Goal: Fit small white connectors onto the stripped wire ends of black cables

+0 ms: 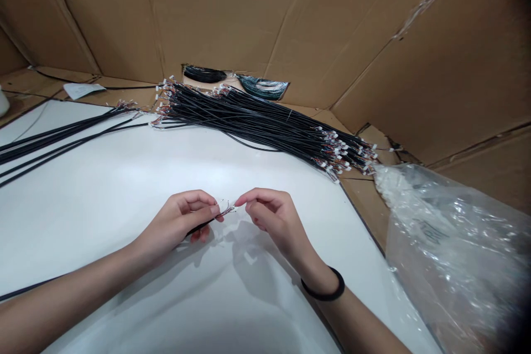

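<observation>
My left hand [186, 213] pinches a black cable [201, 227] between thumb and fingers, close to its stripped end. Thin colored wires [226, 211] fan out from that end, pointing right. Across from them is my right hand [271, 213], its index finger stretched toward the wire tips and its thumb just below that finger. Nothing shows between this thumb and finger; whether the fingertip touches the wires I cannot tell. The cable's remaining length is mostly hidden under my left hand and forearm.
A big pile of black cables [249, 116] with white connectors lies along the back of the white table [174, 166]. Several more cables [62, 135] lie at left. On the right sits a clear plastic bag [448, 243] with white pieces. Cardboard walls [232, 11] stand behind.
</observation>
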`<act>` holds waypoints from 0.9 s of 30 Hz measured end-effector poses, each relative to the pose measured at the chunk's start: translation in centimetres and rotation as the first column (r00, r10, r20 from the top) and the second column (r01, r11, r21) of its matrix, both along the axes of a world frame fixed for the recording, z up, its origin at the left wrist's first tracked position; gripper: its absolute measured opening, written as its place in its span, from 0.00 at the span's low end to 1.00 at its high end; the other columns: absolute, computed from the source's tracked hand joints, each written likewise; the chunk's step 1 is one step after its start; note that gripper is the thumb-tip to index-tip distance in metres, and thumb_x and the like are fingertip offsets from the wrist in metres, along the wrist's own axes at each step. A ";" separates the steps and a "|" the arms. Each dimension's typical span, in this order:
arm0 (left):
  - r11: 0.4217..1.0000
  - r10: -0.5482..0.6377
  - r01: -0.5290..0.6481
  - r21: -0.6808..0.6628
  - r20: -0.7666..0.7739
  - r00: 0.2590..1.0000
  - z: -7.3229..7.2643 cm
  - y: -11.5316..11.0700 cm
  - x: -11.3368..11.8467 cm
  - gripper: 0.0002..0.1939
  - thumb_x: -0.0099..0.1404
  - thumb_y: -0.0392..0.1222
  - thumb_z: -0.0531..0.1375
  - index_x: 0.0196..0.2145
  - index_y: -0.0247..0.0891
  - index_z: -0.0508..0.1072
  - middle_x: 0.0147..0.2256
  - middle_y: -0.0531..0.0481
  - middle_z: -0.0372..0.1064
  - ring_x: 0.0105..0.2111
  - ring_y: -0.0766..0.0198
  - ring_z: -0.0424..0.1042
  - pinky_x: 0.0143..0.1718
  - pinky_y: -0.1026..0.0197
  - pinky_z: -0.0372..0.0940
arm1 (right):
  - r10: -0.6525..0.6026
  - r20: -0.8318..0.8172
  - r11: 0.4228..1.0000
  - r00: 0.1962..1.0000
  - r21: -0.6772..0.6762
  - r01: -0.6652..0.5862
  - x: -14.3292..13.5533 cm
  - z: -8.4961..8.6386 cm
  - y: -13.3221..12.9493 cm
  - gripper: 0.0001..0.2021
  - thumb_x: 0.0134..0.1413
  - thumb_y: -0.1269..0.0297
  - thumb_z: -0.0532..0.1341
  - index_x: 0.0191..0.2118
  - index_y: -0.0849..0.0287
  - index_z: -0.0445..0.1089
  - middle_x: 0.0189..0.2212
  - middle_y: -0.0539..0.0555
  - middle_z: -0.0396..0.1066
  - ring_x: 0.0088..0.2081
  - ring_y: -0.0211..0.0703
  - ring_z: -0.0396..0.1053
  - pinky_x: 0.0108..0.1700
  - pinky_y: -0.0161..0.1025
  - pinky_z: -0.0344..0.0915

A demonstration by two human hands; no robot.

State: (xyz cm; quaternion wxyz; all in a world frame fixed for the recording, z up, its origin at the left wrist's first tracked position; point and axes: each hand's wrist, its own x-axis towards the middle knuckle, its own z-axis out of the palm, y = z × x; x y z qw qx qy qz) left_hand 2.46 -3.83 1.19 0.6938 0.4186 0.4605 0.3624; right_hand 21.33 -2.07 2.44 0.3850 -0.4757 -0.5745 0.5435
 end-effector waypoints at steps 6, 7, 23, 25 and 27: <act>1.000 0.005 -0.005 -0.002 -0.013 1.000 -0.2 0.0 -0.2 0.09 0.58 0.43 0.65 0.31 0.36 0.70 0.29 0.54 0.69 0.19 0.76 0.62 0.18 0.70 0.49 | -0.003 0.023 1.000 1.000 0.001 0.003 0.0 0.1 0.0 0.12 0.42 0.66 0.54 0.27 0.65 0.74 0.14 0.44 0.52 0.18 0.31 0.46 0.20 0.33 0.42; 1.000 0.000 0.000 0.002 -0.020 1.000 -0.2 0.0 -0.2 0.09 0.57 0.42 0.66 0.31 0.36 0.70 0.28 0.55 0.68 0.19 0.76 0.61 0.18 0.70 0.49 | -0.002 0.025 1.000 1.000 0.000 0.002 0.0 0.1 0.0 0.12 0.42 0.66 0.54 0.27 0.65 0.74 0.13 0.44 0.52 0.18 0.31 0.45 0.20 0.33 0.42; 1.000 -0.003 0.003 -0.013 -0.034 0.999 0.3 0.2 -0.1 0.08 0.54 0.38 0.65 0.30 0.37 0.68 0.22 0.59 0.61 0.18 0.76 0.56 0.19 0.68 0.45 | 0.095 -0.018 0.995 0.995 0.036 -0.094 0.0 0.1 0.0 0.16 0.42 0.67 0.54 0.35 0.63 0.76 0.16 0.44 0.53 0.18 0.32 0.48 0.21 0.34 0.45; 1.000 -0.002 0.002 -0.016 -0.036 0.999 0.3 0.1 -0.1 0.08 0.54 0.37 0.65 0.30 0.37 0.68 0.21 0.59 0.60 0.18 0.75 0.56 0.20 0.68 0.45 | 0.112 -0.032 0.993 0.993 0.048 -0.110 0.0 0.1 0.0 0.16 0.42 0.69 0.54 0.36 0.63 0.76 0.16 0.44 0.54 0.18 0.31 0.48 0.22 0.34 0.46; 1.000 -0.005 0.004 -0.019 -0.039 0.999 0.3 0.1 -0.1 0.08 0.54 0.37 0.65 0.29 0.37 0.68 0.20 0.60 0.59 0.18 0.75 0.55 0.20 0.68 0.44 | 0.117 -0.035 0.992 0.993 0.052 -0.115 0.0 0.0 0.0 0.16 0.41 0.70 0.54 0.36 0.63 0.76 0.16 0.43 0.54 0.18 0.31 0.48 0.22 0.33 0.45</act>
